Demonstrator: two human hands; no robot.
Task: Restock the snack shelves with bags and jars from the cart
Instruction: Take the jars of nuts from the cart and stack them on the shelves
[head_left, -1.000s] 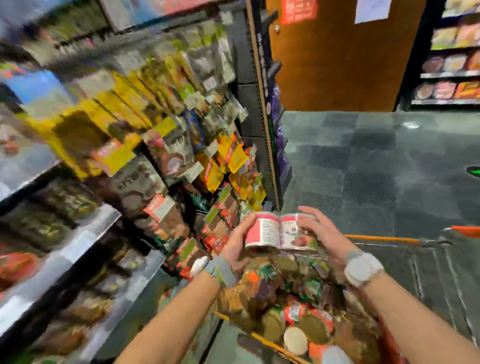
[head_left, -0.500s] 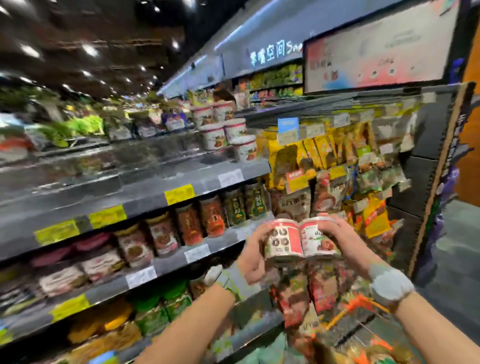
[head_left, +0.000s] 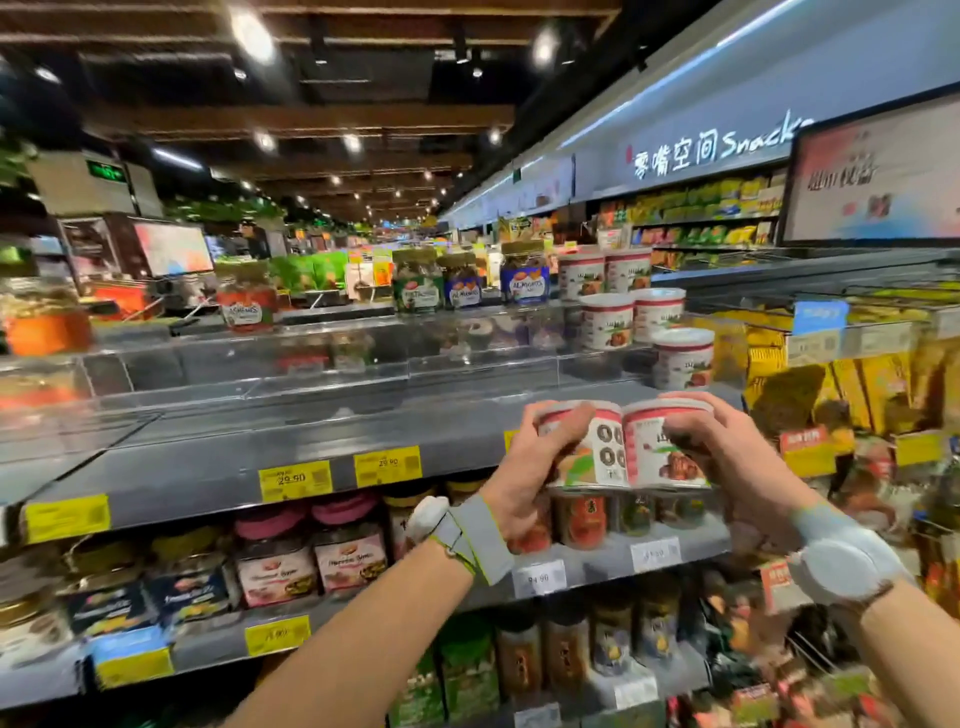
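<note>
Two red-and-white jars are held side by side, touching, in front of a grey shelf. The left grip curls round the left jar and the right grip round the right jar, with fingers wrapped over the upper rims. Just behind and above them, at the shelf's right end, matching jars stand stacked in tiers. Yellow price tags line the shelf's front edge. On the level below stand pink-lidded jars, blurred. A grey wristband wraps the left wrist and a round white device sits on the right. Yellow bags hang to the right, and a lit "Snacks" sign runs overhead.
</note>
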